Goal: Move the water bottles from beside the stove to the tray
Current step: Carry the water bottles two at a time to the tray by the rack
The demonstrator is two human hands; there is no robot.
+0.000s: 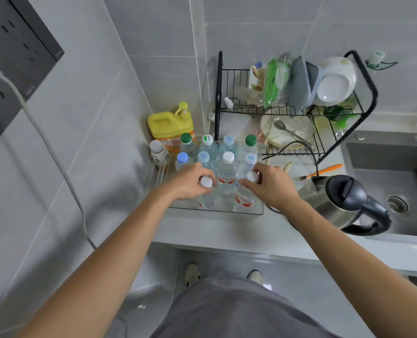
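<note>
You're gripping 2 bottles at once, both standing in the front row of the clear tray. Your left hand is curling round the neck of the left bottle, white cap poking out between the fingers. Your right hand is pinching the right bottle just under its white cap.

Key relation: each bottle is sitting directly below its own hand, long axis vertical, cap pointing up at you, base down at the tray floor. Whether the bases are already touching the floor, can't tell through the clear plastic. Left hand is nearer the left bottle, right hand nearer the right one, no crossing.

Between your 2 hands a third white-capped bottle is standing upright, close to both hands. Behind it 2 more rows are filling the tray, all upright.

Judging by this, you're placing: next is letting go and lifting straight up along the bottle axis, so the neighbours aren't getting knocked. The kettle is sitting just right of your right wrist.
</note>
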